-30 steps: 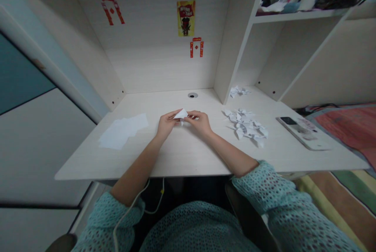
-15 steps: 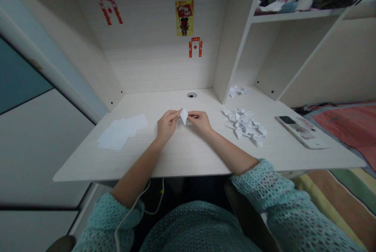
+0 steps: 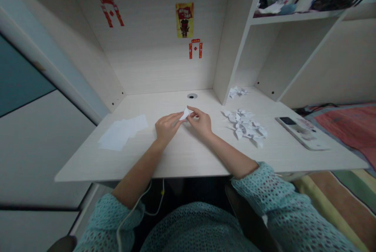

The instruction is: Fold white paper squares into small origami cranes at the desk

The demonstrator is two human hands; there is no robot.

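Observation:
A small folded piece of white paper (image 3: 185, 114) is held between my two hands, above the middle of the desk. My left hand (image 3: 168, 126) is closed on its left side, thumb and fingers pinching it. My right hand (image 3: 201, 121) pinches the right side with thumb and index finger. Part of the paper is hidden behind the fingers. Loose white paper sheets (image 3: 120, 132) lie overlapping on the desk to the left. To the right is a pile of folded white paper pieces (image 3: 246, 124).
A smaller heap of folded paper (image 3: 238, 91) lies by the shelf divider (image 3: 235, 44). On the desk's right side rests a phone (image 3: 302, 132). A white cable (image 3: 132, 209) hangs by my left forearm. The desk's front edge (image 3: 188, 176) is close to my body.
The folded paper has turned from an upright diamond to a tilted, partly covered shape. My right fingers have moved up over it, and my left fingers have shifted along its side.

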